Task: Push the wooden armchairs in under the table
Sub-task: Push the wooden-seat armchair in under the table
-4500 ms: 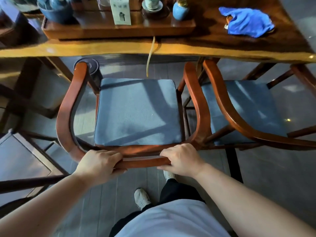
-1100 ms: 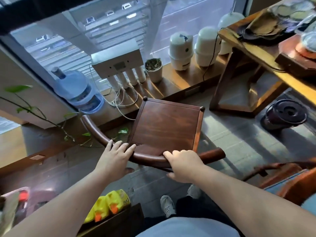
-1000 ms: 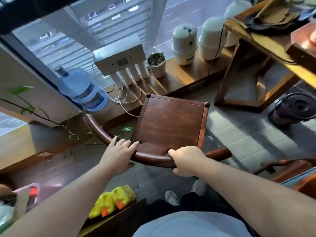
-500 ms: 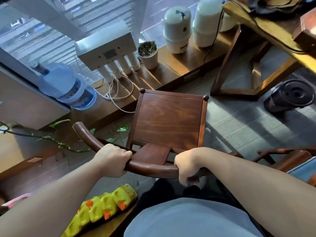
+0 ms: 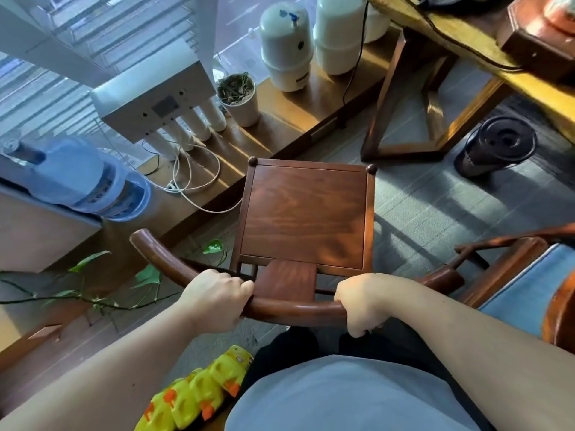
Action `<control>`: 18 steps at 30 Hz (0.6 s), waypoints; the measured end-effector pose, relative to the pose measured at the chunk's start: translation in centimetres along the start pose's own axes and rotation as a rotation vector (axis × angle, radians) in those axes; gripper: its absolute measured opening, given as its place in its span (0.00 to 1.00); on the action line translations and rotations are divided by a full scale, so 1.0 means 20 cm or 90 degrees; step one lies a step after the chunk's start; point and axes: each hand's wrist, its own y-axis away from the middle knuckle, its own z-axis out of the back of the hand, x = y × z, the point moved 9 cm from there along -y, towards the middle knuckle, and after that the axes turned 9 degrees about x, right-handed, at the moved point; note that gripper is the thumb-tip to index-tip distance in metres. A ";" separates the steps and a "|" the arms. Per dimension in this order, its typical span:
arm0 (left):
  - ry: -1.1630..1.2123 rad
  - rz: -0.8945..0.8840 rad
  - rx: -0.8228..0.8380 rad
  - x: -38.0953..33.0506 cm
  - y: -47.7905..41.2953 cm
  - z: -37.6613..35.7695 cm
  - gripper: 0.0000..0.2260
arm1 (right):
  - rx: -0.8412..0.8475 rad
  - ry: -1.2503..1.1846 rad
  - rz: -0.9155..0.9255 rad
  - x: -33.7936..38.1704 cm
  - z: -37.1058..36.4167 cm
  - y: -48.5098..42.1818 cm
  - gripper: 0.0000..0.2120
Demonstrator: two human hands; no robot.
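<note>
A dark wooden armchair [image 5: 306,213] with a bare seat stands in front of me, facing the window ledge, away from the table [image 5: 466,42] at the upper right. My left hand [image 5: 214,298] and my right hand [image 5: 362,303] both grip its curved back rail, one on each side of the back splat. A second armchair with a blue cushion [image 5: 525,284] shows at the right edge, partly cut off.
A black round bin [image 5: 494,146] stands on the floor by the table leg [image 5: 401,98]. The ledge holds a water filter unit [image 5: 155,101], white tanks [image 5: 284,45], a plant pot [image 5: 239,94] and cables. A blue water jug [image 5: 77,178] sits left. Yellow bottles [image 5: 193,396] lie near my legs.
I have turned from the cushioned chair at the table to this bare chair. Over the last second both hands closed around its back rail, and the chair now sits closer to me.
</note>
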 end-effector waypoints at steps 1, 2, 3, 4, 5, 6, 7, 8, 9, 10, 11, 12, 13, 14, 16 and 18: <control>-0.010 -0.010 0.011 0.00 -0.03 0.02 0.09 | -0.007 -0.026 -0.001 -0.03 -0.01 0.01 0.10; -0.017 -0.020 0.026 -0.01 -0.06 0.03 0.08 | -0.015 -0.051 -0.002 -0.05 -0.01 0.02 0.11; -0.019 -0.030 0.044 -0.02 -0.10 0.06 0.08 | -0.022 -0.076 -0.004 -0.08 -0.02 0.04 0.11; -0.023 -0.039 0.058 -0.02 -0.14 0.09 0.08 | -0.030 -0.098 -0.008 -0.12 -0.03 0.06 0.11; -0.031 -0.050 0.068 -0.03 -0.19 0.13 0.07 | -0.040 -0.117 -0.014 -0.15 -0.03 0.08 0.12; -0.046 -0.060 0.072 -0.03 -0.23 0.18 0.08 | -0.052 -0.130 -0.017 -0.17 -0.03 0.09 0.11; -0.068 -0.068 0.073 -0.02 -0.27 0.23 0.08 | -0.067 -0.145 -0.019 -0.19 -0.01 0.10 0.11; -0.089 -0.073 0.074 -0.01 -0.33 0.27 0.09 | -0.087 -0.162 -0.022 -0.20 0.01 0.12 0.11; -0.105 -0.079 0.076 0.00 -0.38 0.32 0.10 | -0.106 -0.178 -0.024 -0.22 0.03 0.14 0.10; -0.116 -0.080 0.083 0.02 -0.43 0.35 0.10 | -0.118 -0.190 -0.027 -0.23 0.05 0.15 0.11; -0.128 -0.087 0.088 0.03 -0.48 0.38 0.10 | -0.128 -0.205 -0.032 -0.25 0.07 0.16 0.11; -0.141 -0.098 0.088 0.02 -0.54 0.41 0.10 | -0.136 -0.224 -0.041 -0.28 0.07 0.17 0.12; -0.154 -0.112 0.085 0.01 -0.59 0.45 0.10 | -0.144 -0.247 -0.052 -0.32 0.08 0.19 0.12; -0.162 -0.126 0.087 0.00 -0.64 0.48 0.10 | -0.150 -0.272 -0.061 -0.35 0.07 0.20 0.14; -0.169 -0.154 0.089 -0.03 -0.73 0.53 0.10 | -0.155 -0.314 -0.073 -0.43 0.05 0.22 0.23; -0.188 -0.180 0.078 -0.08 -0.82 0.58 0.09 | -0.156 -0.340 -0.078 -0.51 0.03 0.25 0.28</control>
